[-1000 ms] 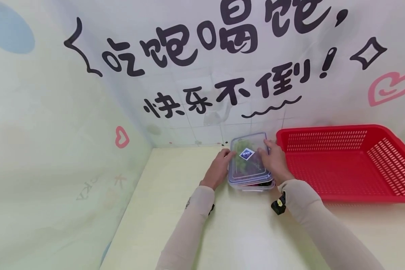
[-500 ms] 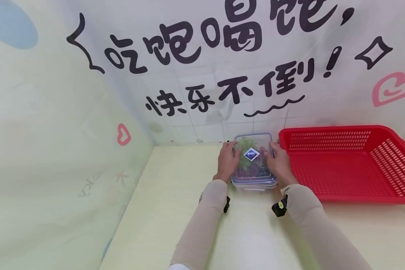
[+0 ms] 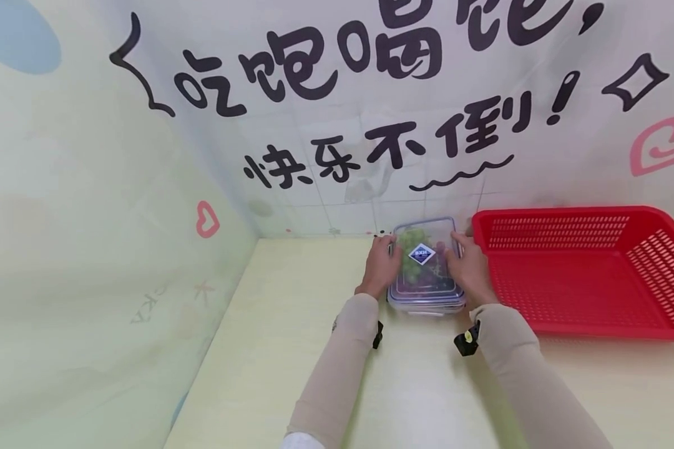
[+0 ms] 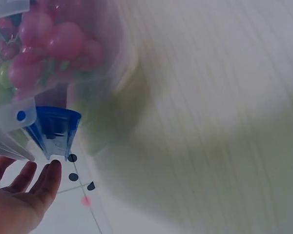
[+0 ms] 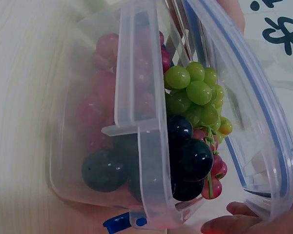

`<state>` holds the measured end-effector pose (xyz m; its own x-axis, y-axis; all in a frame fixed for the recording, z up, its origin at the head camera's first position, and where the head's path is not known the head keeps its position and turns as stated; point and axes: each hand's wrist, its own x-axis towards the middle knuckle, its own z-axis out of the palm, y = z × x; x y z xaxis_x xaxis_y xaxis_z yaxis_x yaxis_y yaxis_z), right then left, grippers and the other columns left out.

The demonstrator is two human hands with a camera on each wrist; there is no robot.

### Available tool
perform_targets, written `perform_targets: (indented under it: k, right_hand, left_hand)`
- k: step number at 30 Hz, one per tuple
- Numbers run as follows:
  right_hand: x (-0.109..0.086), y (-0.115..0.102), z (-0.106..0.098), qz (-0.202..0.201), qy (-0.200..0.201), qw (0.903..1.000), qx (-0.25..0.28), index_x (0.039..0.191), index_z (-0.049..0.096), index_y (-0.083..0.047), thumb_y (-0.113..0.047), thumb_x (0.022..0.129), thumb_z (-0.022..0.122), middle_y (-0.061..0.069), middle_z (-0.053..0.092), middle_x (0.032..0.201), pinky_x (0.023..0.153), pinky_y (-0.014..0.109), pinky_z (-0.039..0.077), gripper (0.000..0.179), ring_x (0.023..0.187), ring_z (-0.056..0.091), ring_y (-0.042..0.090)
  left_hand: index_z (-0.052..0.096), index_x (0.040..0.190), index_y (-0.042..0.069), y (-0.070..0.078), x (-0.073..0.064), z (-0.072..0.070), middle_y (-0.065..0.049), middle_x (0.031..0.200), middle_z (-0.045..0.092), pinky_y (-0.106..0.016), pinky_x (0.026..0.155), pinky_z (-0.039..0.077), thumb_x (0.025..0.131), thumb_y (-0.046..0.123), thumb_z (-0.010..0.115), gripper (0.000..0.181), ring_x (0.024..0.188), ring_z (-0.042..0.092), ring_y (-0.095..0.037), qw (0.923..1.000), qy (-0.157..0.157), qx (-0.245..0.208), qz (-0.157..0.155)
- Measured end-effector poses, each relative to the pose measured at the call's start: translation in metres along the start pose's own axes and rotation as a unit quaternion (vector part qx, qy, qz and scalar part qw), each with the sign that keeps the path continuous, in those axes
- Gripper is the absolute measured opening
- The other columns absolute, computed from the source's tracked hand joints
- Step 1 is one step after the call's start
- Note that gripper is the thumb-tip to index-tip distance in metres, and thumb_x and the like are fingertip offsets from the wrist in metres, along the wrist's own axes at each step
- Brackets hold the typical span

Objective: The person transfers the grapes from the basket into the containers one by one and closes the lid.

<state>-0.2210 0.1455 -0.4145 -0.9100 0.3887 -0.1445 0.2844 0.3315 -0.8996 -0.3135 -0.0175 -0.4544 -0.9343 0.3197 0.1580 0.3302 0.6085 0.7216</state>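
A clear plastic food box (image 3: 427, 310) sits on the table by the back wall, filled with grapes (image 5: 199, 92) in green, red and near-black. Its clear lid (image 3: 432, 284), blue-edged with a diamond sticker, lies over the top. In the right wrist view a wide gap separates lid and box, and grapes bulge above the rim. My left hand (image 3: 379, 267) holds the lid's left edge, thumb on top. The right hand (image 3: 470, 269) grips the opposite edge the same way. Blue clips (image 4: 53, 126) hang unfastened at the box's sides. Some fingertips are hidden under the lid.
Just right of the box stands a red perforated plastic basket (image 3: 573, 293), close to my right hand. A printed cloth wall (image 3: 314, 212) rises right behind the box. The pale tabletop (image 3: 292, 312) stretches to the left and front.
My left hand has moved forward and right along the lid's left side. The lid has shifted slightly right and its front edge sits lower over the box. The right hand keeps its hold.
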Motion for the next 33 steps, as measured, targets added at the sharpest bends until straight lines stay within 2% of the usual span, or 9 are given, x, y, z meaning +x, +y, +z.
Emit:
perform_targets:
  k: [7, 11, 14, 21, 27, 33]
  right_hand:
    - [0.01, 0.002, 0.007, -0.017, 0.031, 0.998, -0.053, 0.146, 0.038, -0.004, -0.028, 0.103, 0.053, 0.027, 0.045, 0.146, 0.111, 0.058, 0.039, 0.052, 0.128, 0.048, 0.041]
    - [0.018, 0.005, 0.011, -0.039, 0.052, 0.9952, -0.074, 0.139, 0.042, 0.001, -0.023, 0.102, 0.053, 0.03, 0.049, 0.135, 0.108, 0.058, 0.039, 0.045, 0.122, 0.048, 0.044]
    - [0.024, 0.008, 0.012, -0.043, 0.052, 0.9945, -0.079, 0.139, 0.043, 0.001, -0.022, 0.102, 0.052, 0.031, 0.048, 0.133, 0.108, 0.059, 0.038, 0.044, 0.123, 0.045, 0.045]
    - [0.03, 0.017, 0.012, -0.031, 0.031, 0.9932, -0.108, 0.149, 0.04, -0.004, -0.026, 0.105, 0.044, 0.024, 0.04, 0.151, 0.117, 0.059, 0.029, 0.049, 0.14, 0.034, 0.041]
    - [0.035, 0.022, 0.013, -0.028, 0.002, 0.9961, -0.084, 0.153, 0.034, -0.005, -0.025, 0.106, 0.042, 0.024, 0.037, 0.154, 0.117, 0.059, 0.029, 0.052, 0.139, 0.035, 0.041]
    - [0.039, 0.023, 0.006, -0.004, -0.036, 0.998, -0.052, 0.157, 0.026, -0.011, -0.027, 0.106, 0.042, 0.023, 0.028, 0.16, 0.116, 0.062, 0.028, 0.056, 0.143, 0.03, 0.044]
  left_hand:
    - [0.059, 0.134, 0.005, 0.002, 0.004, 0.0, -0.017, 0.13, 0.053, -0.044, 0.096, 0.053, 0.101, 0.022, 0.044, 0.039, 0.109, 0.063, -0.034, 0.9999, -0.001, 0.014, -0.008]
    - [0.056, 0.136, 0.008, 0.003, 0.004, 0.003, -0.015, 0.132, 0.053, -0.045, 0.094, 0.054, 0.105, 0.03, 0.045, 0.04, 0.107, 0.064, -0.036, 0.9993, -0.001, 0.026, -0.026]
    - [0.056, 0.136, 0.008, 0.004, 0.004, 0.005, -0.016, 0.13, 0.055, -0.047, 0.094, 0.054, 0.104, 0.035, 0.048, 0.042, 0.106, 0.064, -0.037, 0.9991, 0.009, 0.03, -0.028]
    - [0.06, 0.131, 0.009, 0.003, 0.006, 0.008, -0.016, 0.121, 0.061, -0.048, 0.087, 0.056, 0.104, 0.031, 0.048, 0.037, 0.099, 0.066, -0.036, 0.9986, 0.031, 0.036, -0.023]
    - [0.061, 0.127, 0.007, 0.001, 0.01, 0.008, -0.014, 0.116, 0.063, -0.046, 0.084, 0.057, 0.103, 0.025, 0.05, 0.032, 0.099, 0.066, -0.032, 0.9985, 0.043, 0.025, -0.021]
    - [0.061, 0.126, 0.008, 0.001, 0.014, 0.011, -0.013, 0.117, 0.062, -0.044, 0.082, 0.057, 0.102, 0.026, 0.052, 0.031, 0.096, 0.066, -0.03, 0.9984, 0.042, 0.013, -0.035]
